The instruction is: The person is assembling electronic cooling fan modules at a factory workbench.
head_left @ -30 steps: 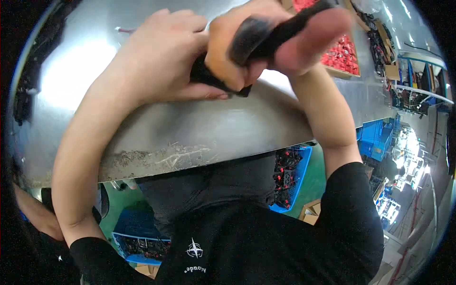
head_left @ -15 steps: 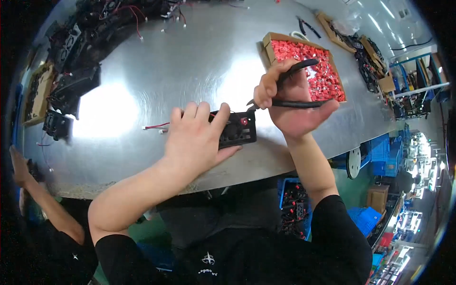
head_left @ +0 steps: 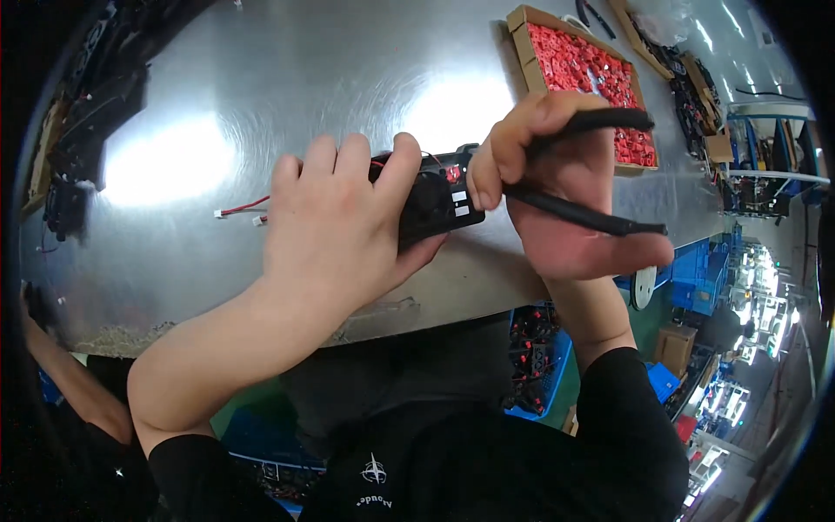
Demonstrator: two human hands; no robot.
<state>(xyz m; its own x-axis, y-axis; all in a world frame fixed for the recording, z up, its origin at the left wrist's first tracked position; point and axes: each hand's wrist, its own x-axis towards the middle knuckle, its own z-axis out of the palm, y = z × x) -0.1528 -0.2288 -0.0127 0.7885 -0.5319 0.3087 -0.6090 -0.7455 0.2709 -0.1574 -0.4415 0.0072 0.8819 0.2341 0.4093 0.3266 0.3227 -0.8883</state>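
Note:
My left hand (head_left: 335, 217) is closed over a black plastic housing (head_left: 442, 228), fingers across its top and thumb along its near edge. The housing carries a round black fan (head_left: 426, 198), and a small red part (head_left: 452, 174) sits near its right end. Thin wires with white connectors (head_left: 219, 214) stick out left of my hand. In my right hand (head_left: 557, 244) are black-handled pliers (head_left: 583, 211), their handles spread apart, fingers round one and thumb along the other. The plier jaws are hidden behind my fingers, close to the housing's right end.
A cardboard box (head_left: 524, 52) of small red parts stands beyond my right hand on the metal table (head_left: 348, 78). Dark parts (head_left: 96, 104) are heaped at the far left. Another person's arm (head_left: 74, 370) shows at left. A blue crate (head_left: 559, 361) sits below the table edge.
The view has shifted nearer to the hands. My right hand and its pliers are now right up against the housing's right end, and the plier tips have gone out of sight.

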